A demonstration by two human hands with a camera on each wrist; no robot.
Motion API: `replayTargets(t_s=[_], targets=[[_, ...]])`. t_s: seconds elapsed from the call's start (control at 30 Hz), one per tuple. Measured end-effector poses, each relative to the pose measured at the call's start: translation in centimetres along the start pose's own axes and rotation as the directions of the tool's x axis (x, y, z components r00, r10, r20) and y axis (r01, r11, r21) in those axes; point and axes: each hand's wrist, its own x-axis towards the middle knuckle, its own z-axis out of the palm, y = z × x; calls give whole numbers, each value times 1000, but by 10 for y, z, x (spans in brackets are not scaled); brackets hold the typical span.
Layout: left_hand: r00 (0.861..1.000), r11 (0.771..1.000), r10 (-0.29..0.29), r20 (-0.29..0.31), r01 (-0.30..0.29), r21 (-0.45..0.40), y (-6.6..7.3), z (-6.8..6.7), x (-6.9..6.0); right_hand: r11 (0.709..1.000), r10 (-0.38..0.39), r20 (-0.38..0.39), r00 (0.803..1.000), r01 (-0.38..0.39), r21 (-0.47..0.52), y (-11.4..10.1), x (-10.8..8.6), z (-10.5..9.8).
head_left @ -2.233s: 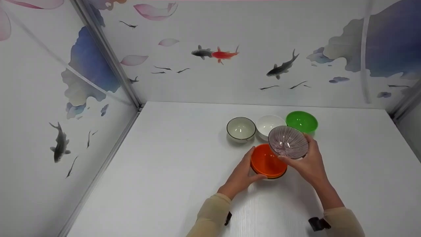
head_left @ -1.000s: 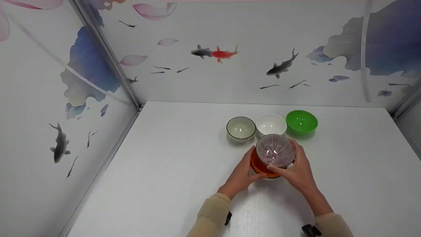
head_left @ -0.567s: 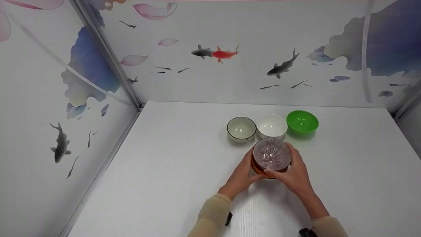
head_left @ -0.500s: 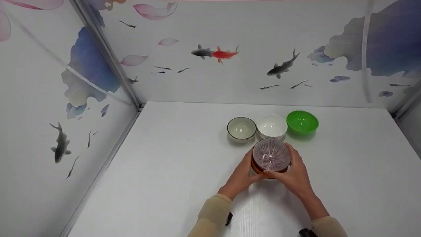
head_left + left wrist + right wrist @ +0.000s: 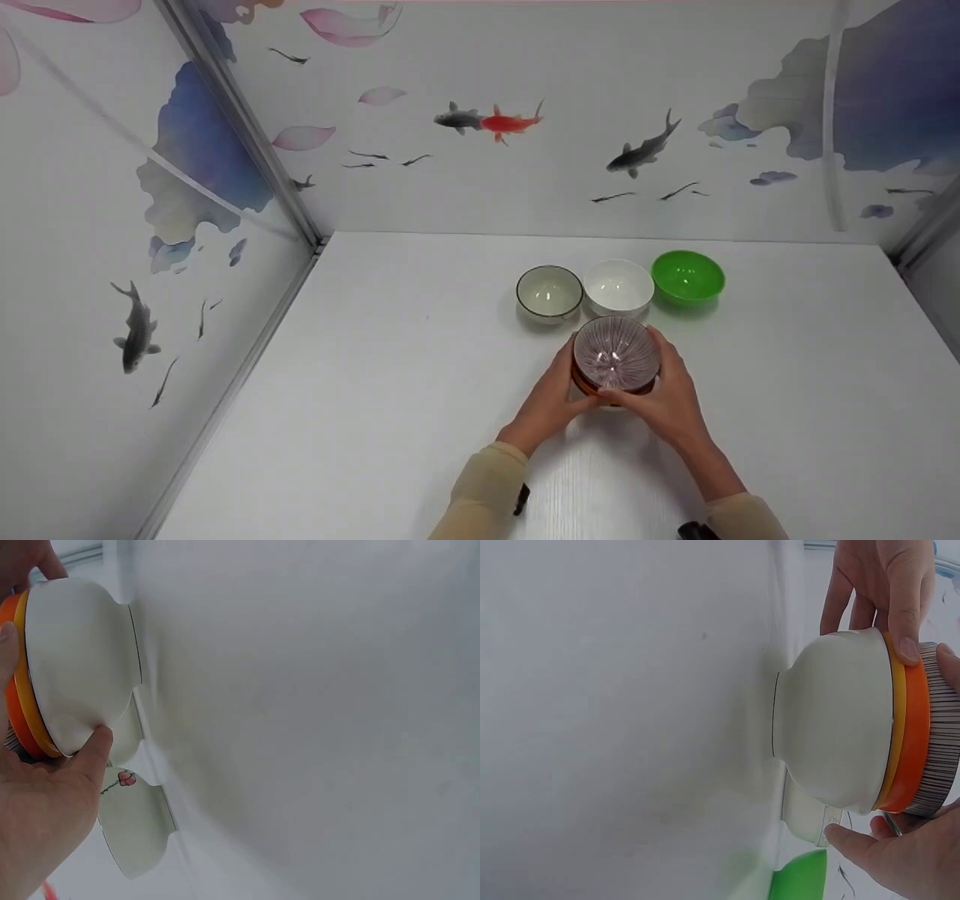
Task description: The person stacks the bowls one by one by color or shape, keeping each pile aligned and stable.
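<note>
A striped purple-grey bowl (image 5: 616,352) sits nested on top of an orange bowl. In the right wrist view the striped bowl (image 5: 939,742) rises above the orange rim (image 5: 915,742), a yellow rim and a pale outer bowl (image 5: 836,720) at the bottom. My left hand (image 5: 546,401) grips the stack's left side, its thumb at the near rim; in the left wrist view its fingers touch the pale bowl (image 5: 79,660). My right hand (image 5: 670,397) holds the striped bowl from the right, thumb at its near edge. The orange bowl's inside is hidden.
Behind the stack stand a grey-green bowl with a dark rim (image 5: 550,292), a white bowl (image 5: 619,287) and a green bowl (image 5: 688,278) in a row on the white table (image 5: 360,375). Walls with painted fish (image 5: 643,154) border the table's back and left.
The striped bowl has moved left and down from beside the orange one onto the stack, along with my right hand. My left hand has stayed at the stack.
</note>
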Motion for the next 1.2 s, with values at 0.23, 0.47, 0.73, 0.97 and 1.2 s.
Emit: replayTargets(t_s=[0.23, 0.47, 0.73, 0.97, 1.2], targets=[[1000, 1000, 5, -4, -5, 4, 0, 0, -1, 1000, 17, 5, 1000, -17, 1, 0, -1, 1], [1000, 1000, 4, -1, -4, 8, 0, -1, -1, 1000, 25, 1, 1000, -25, -8, 1, -2, 3], [1000, 1000, 30, -4, -30, 10, -1, -1, -1, 999, 33, -2, 999, -33, -6, 3, -3, 4], [999, 999, 41, -5, -41, 12, -2, -1, -2, 999, 42, 7, 999, -42, -1, 4, -3, 5], [999, 998, 53, -8, -52, 33, -2, -1, -2, 999, 41, 12, 999, -41, 4, 3, -3, 5]])
